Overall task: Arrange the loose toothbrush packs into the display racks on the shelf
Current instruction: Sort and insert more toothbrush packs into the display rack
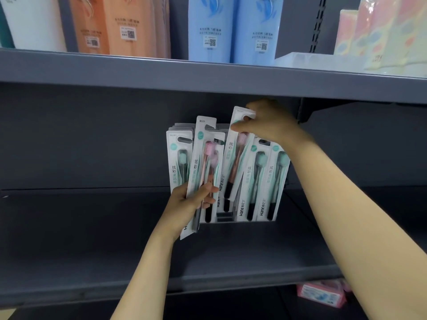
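A display rack (224, 219) stands at the back of the dark shelf (92, 250) and holds several white toothbrush packs. Green-brush packs (265, 181) fill its right side and one (176, 162) stands at its left. My left hand (191, 202) grips the lower part of a small bunch of loose packs (201, 167) with pink brushes, in front of the rack's left side. My right hand (265, 123) pinches the top of a tilted pink-brush pack (235, 158) above the rack's middle.
The grey upper shelf (208, 75) hangs just above my right hand and carries orange and blue refill pouches (210, 28) and pastel packs (381, 35). A pink packet (321, 294) lies on the lower shelf at right. Bare shelf floor lies left and right of the rack.
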Motion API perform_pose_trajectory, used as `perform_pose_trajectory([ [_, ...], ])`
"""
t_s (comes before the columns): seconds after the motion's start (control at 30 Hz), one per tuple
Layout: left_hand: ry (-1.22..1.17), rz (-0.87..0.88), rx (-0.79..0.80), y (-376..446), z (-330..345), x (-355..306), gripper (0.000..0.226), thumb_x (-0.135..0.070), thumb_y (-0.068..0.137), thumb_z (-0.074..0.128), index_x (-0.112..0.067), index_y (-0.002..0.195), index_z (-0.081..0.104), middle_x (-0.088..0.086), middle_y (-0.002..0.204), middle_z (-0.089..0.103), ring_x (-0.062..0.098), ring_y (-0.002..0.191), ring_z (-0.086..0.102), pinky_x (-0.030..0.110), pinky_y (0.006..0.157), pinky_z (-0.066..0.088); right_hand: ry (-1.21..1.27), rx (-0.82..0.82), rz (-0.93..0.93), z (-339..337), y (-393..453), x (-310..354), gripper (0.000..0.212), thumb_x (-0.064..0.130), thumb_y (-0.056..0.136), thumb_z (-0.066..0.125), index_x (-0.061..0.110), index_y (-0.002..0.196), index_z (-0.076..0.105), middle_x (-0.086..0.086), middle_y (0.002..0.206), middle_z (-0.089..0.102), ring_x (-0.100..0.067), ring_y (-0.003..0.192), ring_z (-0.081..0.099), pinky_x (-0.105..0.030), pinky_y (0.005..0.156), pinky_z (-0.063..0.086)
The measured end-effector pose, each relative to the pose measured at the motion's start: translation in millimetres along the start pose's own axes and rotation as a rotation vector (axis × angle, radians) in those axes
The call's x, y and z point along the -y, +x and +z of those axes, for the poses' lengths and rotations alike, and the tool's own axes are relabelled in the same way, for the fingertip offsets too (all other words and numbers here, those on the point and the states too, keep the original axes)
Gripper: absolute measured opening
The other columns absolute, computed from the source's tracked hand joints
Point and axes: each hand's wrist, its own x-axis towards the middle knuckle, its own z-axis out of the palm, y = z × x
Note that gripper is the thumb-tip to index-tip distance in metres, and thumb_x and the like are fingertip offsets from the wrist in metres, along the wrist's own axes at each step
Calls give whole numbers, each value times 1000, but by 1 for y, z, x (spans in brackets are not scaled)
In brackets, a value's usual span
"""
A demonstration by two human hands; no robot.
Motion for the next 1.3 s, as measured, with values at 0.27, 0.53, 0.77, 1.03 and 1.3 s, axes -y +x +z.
perform_pose_trajectory([
  [0.27, -118, 24, -79, -4, -17, -4, 22, -22, 90, 57, -21, 111, 67, -4, 90, 75, 17, 80, 67, 37, 86, 55, 178, 161, -33, 14, 4, -10, 41, 32, 81, 72, 17, 117, 58, 9, 104, 55, -8, 105, 60, -19, 67, 40],
  [0.53, -85, 14, -74, -10, -18, -3, 26, -33, 77, 63, -23, 101, 68, 0, 98, 75, 23, 89, 71, 53, 95, 50, 132, 269, -42, 19, 6, -12, 31, 32, 81, 72, 14, 105, 63, 2, 86, 61, -13, 77, 56, -23, 59, 42],
  [0.77, -69, 30, -64, -9, -18, -4, 25, -35, 77, 64, -23, 98, 70, 0, 100, 75, 21, 87, 71, 53, 97, 48, -106, 305, -94, 18, 8, -13, 32, 43, 85, 63, 19, 105, 58, 0, 106, 48, -22, 112, 40, -34, 97, 31],
  [1.03, -60, 31, -44, -7, -17, -3, 32, -33, 78, 63, -12, 101, 71, -2, 101, 75, 17, 85, 71, 49, 96, 50, -227, 278, -160, 21, 13, -17, 45, 49, 84, 61, 28, 123, 54, 4, 128, 41, -21, 123, 25, -33, 97, 17],
  [1.3, -110, 0, 18, -3, -18, -2, 17, -29, 77, 62, -27, 81, 79, -1, 97, 76, 14, 93, 71, 38, 93, 50, -371, 272, -199, 25, 15, -14, 28, 50, 79, 67, 29, 74, 48, -1, 120, 37, -22, 119, 26, -35, 91, 18],
])
